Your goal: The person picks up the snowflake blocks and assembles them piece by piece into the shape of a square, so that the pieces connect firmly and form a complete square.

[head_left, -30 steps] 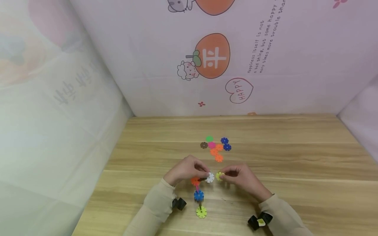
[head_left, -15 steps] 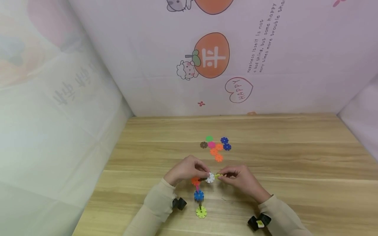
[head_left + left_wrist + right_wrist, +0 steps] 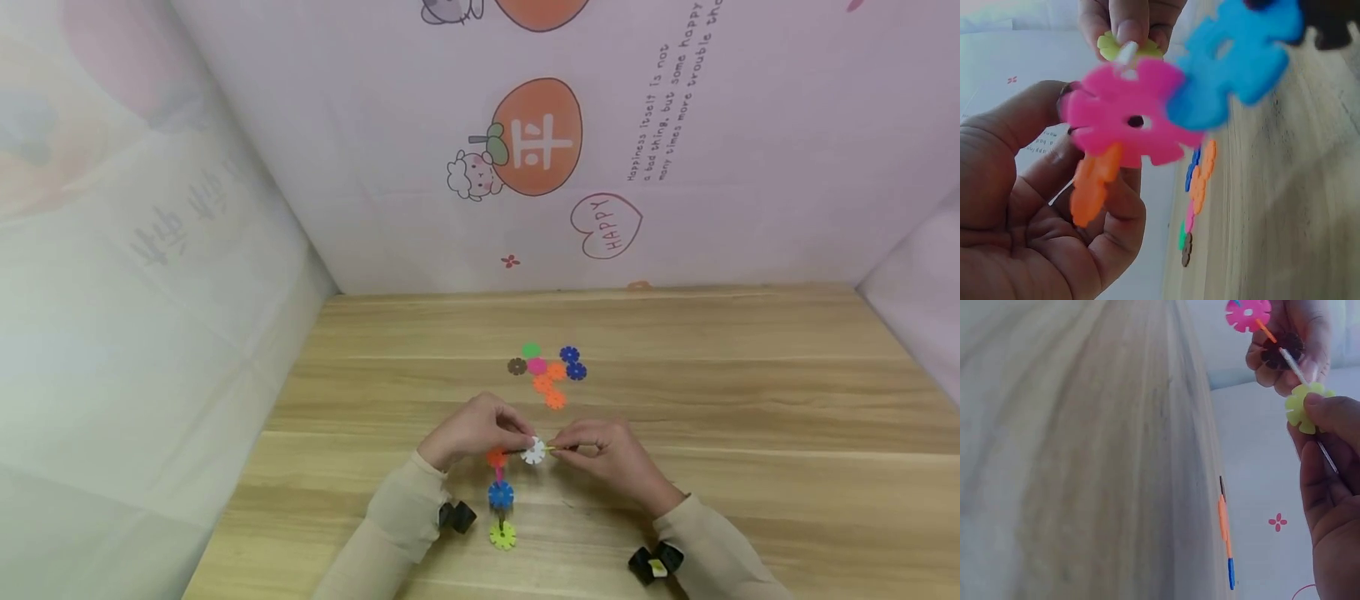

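My left hand (image 3: pixel 480 433) pinches a chain of notched plastic snowflake discs at its upper right end, by the white disc (image 3: pixel 533 451). From there the chain runs through a dark brown disc (image 3: pixel 1282 351), an orange disc (image 3: pixel 497 457), a pink disc (image 3: pixel 1129 112) and a blue disc (image 3: pixel 501 494). A yellow-green disc (image 3: pixel 502 535) hangs at its lower end, below another dark disc (image 3: pixel 1329 25). My right hand (image 3: pixel 611 454) pinches a second yellow-green disc (image 3: pixel 1300 409) between thumb and fingers, edge-on in the head view, right at the white disc's rim.
Beyond the hands, loose discs lie on the wooden table (image 3: pixel 712 375): green (image 3: pixel 531 351), brown (image 3: pixel 517 367), pink (image 3: pixel 537 367), several orange (image 3: pixel 555 399) and dark blue (image 3: pixel 576 371). A printed cloth (image 3: pixel 412 167) stands behind the table, with another at left.
The yellow-green disc in my right hand has turned edge-on and moved left to the white disc. The lower end of the chain has shifted slightly left. My left hand keeps its grip.
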Action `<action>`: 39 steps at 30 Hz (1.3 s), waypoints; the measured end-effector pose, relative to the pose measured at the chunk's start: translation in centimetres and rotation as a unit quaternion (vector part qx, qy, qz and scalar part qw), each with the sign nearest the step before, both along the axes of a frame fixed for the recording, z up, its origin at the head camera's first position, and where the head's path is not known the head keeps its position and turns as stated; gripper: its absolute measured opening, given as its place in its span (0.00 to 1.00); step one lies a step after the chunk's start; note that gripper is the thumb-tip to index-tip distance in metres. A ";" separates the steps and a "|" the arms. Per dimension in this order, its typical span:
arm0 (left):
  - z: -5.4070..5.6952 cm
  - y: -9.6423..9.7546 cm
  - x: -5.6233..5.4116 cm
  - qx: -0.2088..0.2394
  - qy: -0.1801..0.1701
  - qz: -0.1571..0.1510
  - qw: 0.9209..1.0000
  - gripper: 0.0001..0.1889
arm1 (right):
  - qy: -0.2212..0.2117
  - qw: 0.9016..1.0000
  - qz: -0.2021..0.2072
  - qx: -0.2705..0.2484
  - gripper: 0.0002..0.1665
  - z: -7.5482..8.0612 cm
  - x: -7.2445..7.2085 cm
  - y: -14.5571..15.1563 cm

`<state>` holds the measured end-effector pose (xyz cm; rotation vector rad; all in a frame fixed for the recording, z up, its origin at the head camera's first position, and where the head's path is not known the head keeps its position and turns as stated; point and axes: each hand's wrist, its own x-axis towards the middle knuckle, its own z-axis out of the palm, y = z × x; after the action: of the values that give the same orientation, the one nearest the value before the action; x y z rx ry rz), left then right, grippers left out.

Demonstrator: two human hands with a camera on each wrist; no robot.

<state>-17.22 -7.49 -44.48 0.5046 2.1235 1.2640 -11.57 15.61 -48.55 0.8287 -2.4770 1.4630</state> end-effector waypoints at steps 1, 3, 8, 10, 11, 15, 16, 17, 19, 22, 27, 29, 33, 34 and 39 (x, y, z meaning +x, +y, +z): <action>0.0 0.0 0.0 0.002 -0.002 0.001 1.000 0.03 | 0.012 1.000 0.004 -0.002 0.11 -0.1 0.0 0.0; 0.0 0.1 0.0 0.006 -0.006 0.003 1.000 0.03 | 0.034 0.999 0.010 -0.007 0.11 -0.2 -0.1 0.0; -0.1 0.1 0.0 0.004 -0.003 0.008 1.000 0.03 | 0.084 0.996 0.032 -0.023 0.13 -0.3 -0.3 0.0; -0.3 0.1 0.0 -0.001 0.002 0.010 1.000 0.02 | 0.099 0.994 0.040 -0.029 0.13 -0.3 -0.3 -0.1; -0.3 0.1 0.0 -0.001 0.002 0.011 1.000 0.03 | 0.104 0.993 0.043 -0.031 0.13 -0.2 -0.3 -0.2; -0.4 0.0 0.2 -0.004 0.008 0.012 1.000 0.02 | 0.109 0.992 0.048 -0.035 0.14 -0.1 -0.3 -0.5; -0.4 0.0 0.2 -0.005 0.008 0.014 1.000 0.02 | 0.111 0.992 0.050 -0.035 0.14 -0.1 -0.3 -0.6; -0.4 0.0 0.3 -0.004 0.005 0.016 1.000 0.02 | 0.111 0.992 0.052 -0.034 0.14 -0.1 -0.3 -0.6; -0.4 0.0 0.3 -0.006 0.005 0.018 1.000 0.02 | 0.114 0.991 0.054 -0.032 0.14 -0.1 -0.3 -0.6; -0.4 -0.1 0.2 -0.004 0.002 0.016 1.000 0.02 | 0.115 0.992 0.049 -0.024 0.14 -0.1 -0.3 -0.6; -0.3 -0.1 0.0 0.006 -0.009 0.010 1.000 0.04 | 0.106 0.994 0.032 -0.005 0.15 0.1 -0.4 -0.4; -0.3 -0.1 -0.1 0.006 -0.014 0.008 1.000 0.04 | 0.108 0.994 0.031 0.000 0.15 0.1 -0.4 -0.3; -0.3 -0.1 -0.1 0.005 -0.013 0.002 1.000 0.04 | 0.120 0.992 0.031 0.008 0.15 0.1 -0.5 -0.3; -0.3 -0.1 -0.1 0.004 -0.013 0.001 1.000 0.04 | 0.123 0.992 0.032 0.009 0.14 0.0 -0.5 -0.3; -0.5 -0.1 -0.1 0.001 -0.020 0.003 1.000 0.04 | 0.125 0.992 0.033 0.011 0.15 -0.3 -0.6 -0.3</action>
<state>-17.34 -7.59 -44.96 0.4699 2.0919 1.2697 -12.18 15.35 -48.80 1.0388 -2.3034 1.2653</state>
